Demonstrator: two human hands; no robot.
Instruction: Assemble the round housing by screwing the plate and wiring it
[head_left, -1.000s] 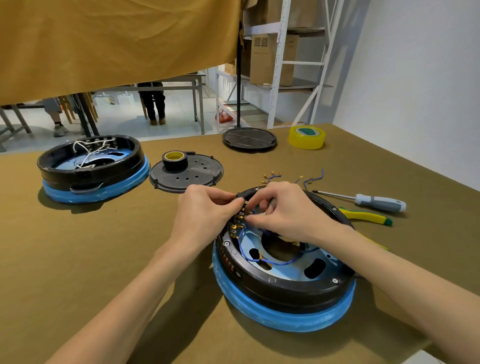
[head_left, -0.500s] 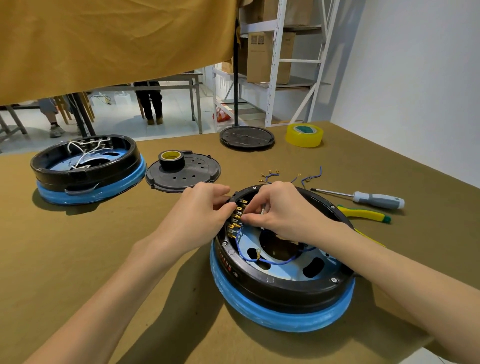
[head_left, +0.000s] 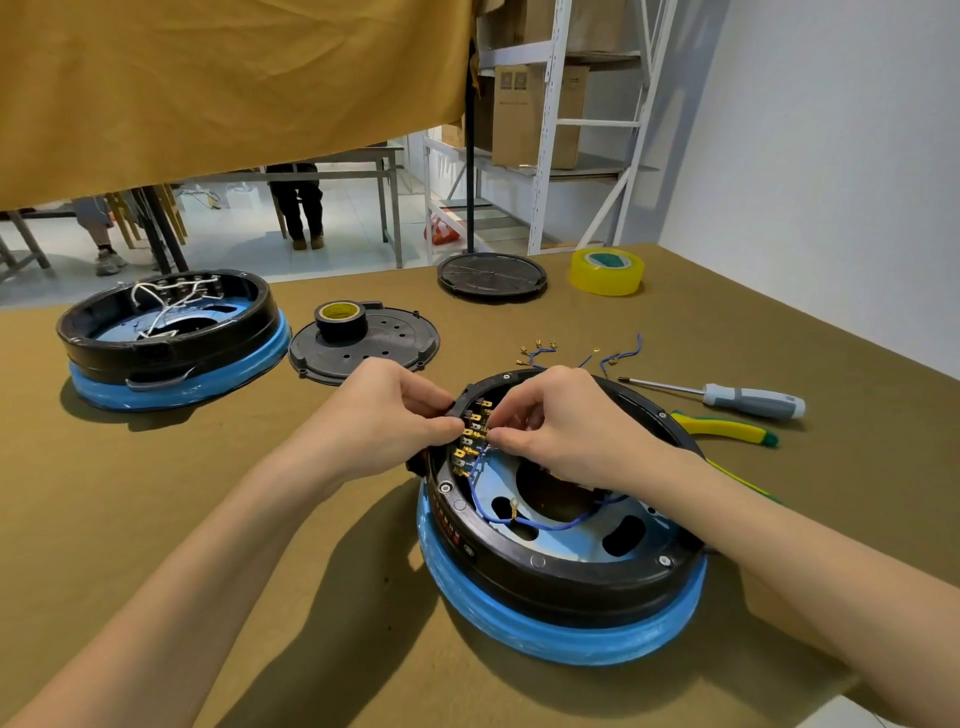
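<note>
The round housing (head_left: 561, 525) sits on the counter (head_left: 208, 493) at lower centre-right of the frame. Both hands meet at its upper-left rim. The left hand (head_left: 384, 415) grips the rim beside the brass terminals (head_left: 470, 447). The right hand (head_left: 566, 421) pinches a blue wire (head_left: 540, 525) end at the terminals. A screwdriver (head_left: 748, 402) lies at right.

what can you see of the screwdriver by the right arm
The screwdriver lies flat on the olive cloth, right of the near housing. It has a thin metal shaft with its tip toward the housing, and a grey handle with a paler end pointing right. Nothing holds it. The yellow-green pliers lie just in front, seemingly apart.
</note>
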